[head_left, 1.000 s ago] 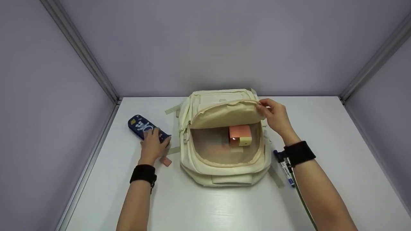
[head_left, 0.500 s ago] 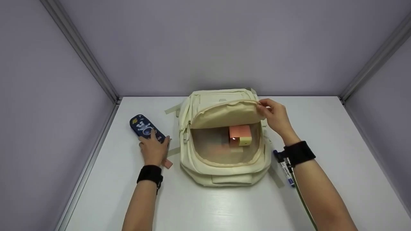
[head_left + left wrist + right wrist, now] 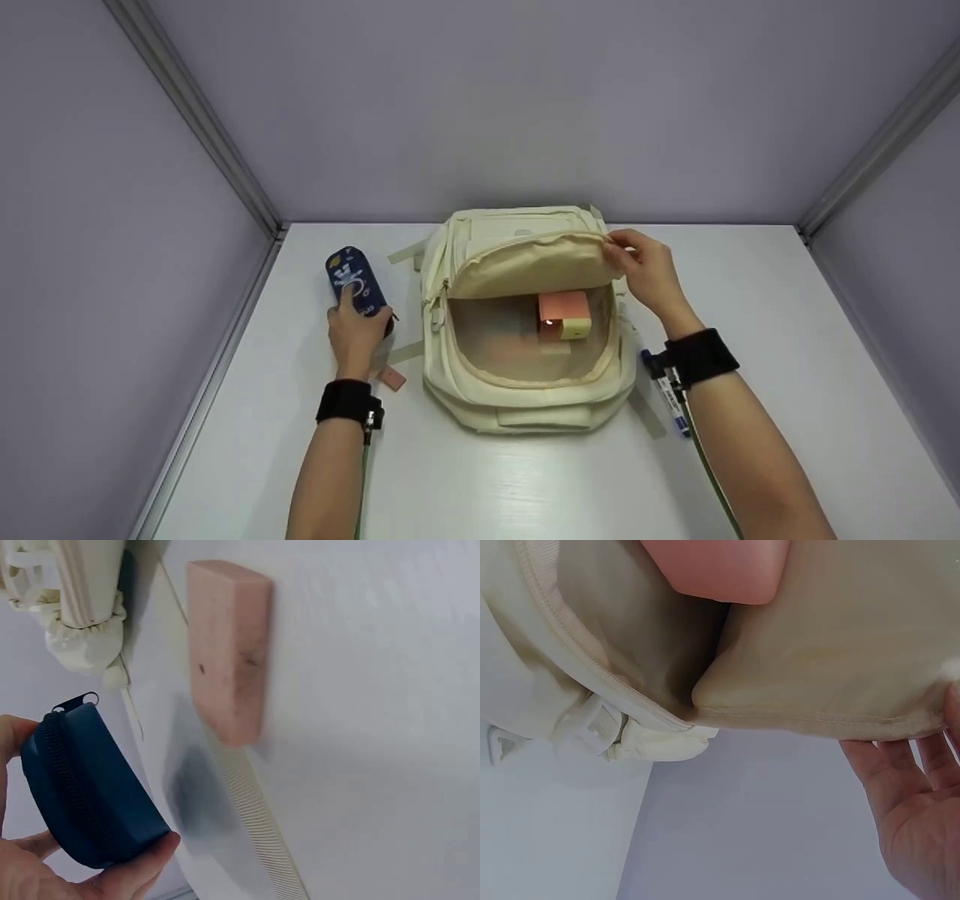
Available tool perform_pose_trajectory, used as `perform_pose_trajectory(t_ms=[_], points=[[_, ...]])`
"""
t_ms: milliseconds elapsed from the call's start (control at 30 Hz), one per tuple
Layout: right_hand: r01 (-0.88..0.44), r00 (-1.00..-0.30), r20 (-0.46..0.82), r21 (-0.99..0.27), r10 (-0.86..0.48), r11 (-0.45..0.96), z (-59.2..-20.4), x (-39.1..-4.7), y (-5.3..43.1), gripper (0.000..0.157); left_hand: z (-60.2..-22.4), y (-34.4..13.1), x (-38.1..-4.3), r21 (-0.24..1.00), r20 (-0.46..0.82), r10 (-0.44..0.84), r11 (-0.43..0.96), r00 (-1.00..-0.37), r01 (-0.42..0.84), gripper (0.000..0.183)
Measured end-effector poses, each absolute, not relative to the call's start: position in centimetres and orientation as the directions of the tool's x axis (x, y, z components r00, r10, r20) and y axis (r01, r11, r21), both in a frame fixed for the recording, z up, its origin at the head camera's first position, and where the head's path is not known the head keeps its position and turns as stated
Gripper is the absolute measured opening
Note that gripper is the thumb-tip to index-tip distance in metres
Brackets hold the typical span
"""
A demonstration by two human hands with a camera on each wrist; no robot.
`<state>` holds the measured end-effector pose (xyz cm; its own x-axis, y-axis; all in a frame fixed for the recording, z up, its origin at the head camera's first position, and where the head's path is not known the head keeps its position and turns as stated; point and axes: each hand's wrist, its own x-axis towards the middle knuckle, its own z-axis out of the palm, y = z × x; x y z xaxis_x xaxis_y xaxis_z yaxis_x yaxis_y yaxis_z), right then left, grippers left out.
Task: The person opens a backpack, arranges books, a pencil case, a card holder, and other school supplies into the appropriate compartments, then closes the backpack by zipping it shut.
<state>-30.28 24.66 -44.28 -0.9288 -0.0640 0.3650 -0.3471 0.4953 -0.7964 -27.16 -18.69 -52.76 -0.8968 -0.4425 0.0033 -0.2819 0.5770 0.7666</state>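
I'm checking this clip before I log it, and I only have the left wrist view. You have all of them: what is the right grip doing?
Observer: The right grip is holding the edge of the raised flap of the backpack.

Operator: Can you see anything in the backpack's opening?

Observer: Yes, an orange and yellow box.

Operator: I see the dark blue zip case side-on. Is its broad face plain?

Observer: No, the head view shows a pale printed design on it.
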Motion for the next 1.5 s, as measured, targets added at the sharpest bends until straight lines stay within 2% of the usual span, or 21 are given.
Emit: perform_pose_trajectory(t_ms=[133, 300, 500, 667, 867, 1033, 1300, 1500], points=[[-0.348, -0.928, 0.367, -0.797, -0.063, 0.493, -44.3, -30.3, 24.6, 0.021, -51.1, -18.0, -26.8, 0.827, 0.099, -0.426, 0.538, -0.899, -0.164, 0.076], [-0.353, -0.926, 0.374, -0.797, -0.059, 0.49, -44.2, -30.4, 24.7, 0.02, -47.9, -16.4, -25.9, 0.863, 0.286, -0.372, 0.5, -0.883, 0.068, 0.069], [-0.351, -0.924, 0.38, -0.792, -0.047, 0.499, -44.2, -30.4, 24.8, 0.019, -44.4, -14.2, -24.6, 0.809, 0.497, -0.249, 0.478, -0.831, 0.341, 0.069], [-0.346, -0.927, 0.373, -0.797, -0.048, 0.494, -44.2, -30.4, 24.8, 0.02, -42.2, -12.7, -23.2, 0.767, 0.586, -0.137, 0.41, -0.798, 0.493, 0.068], [-0.342, -0.926, 0.376, -0.789, -0.04, 0.51, -44.1, -30.6, 24.9, 0.022, -40.0, -11.2, -21.7, 0.787, 0.583, -0.009, 0.256, -0.812, 0.562, 0.058], [-0.348, -0.923, 0.382, -0.793, -0.037, 0.499, -44.1, -30.9, 24.8, 0.022, -38.8, -10.8, -20.5, 0.768, 0.593, 0.121, 0.213, -0.796, 0.604, 0.052], [-0.347, -0.923, 0.383, -0.786, -0.037, 0.513, -44.0, -31.1, 24.6, 0.021, -40.9, -11.4, -20.4, 0.749, 0.55, 0.334, 0.207, -0.765, 0.629, 0.051], [-0.346, -0.92, 0.39, -0.768, -0.035, 0.538, -43.7, -31.1, 24.8, 0.022, -42.0, -11.6, -19.6, 0.772, 0.453, 0.514, 0.182, -0.728, 0.609, 0.05]])
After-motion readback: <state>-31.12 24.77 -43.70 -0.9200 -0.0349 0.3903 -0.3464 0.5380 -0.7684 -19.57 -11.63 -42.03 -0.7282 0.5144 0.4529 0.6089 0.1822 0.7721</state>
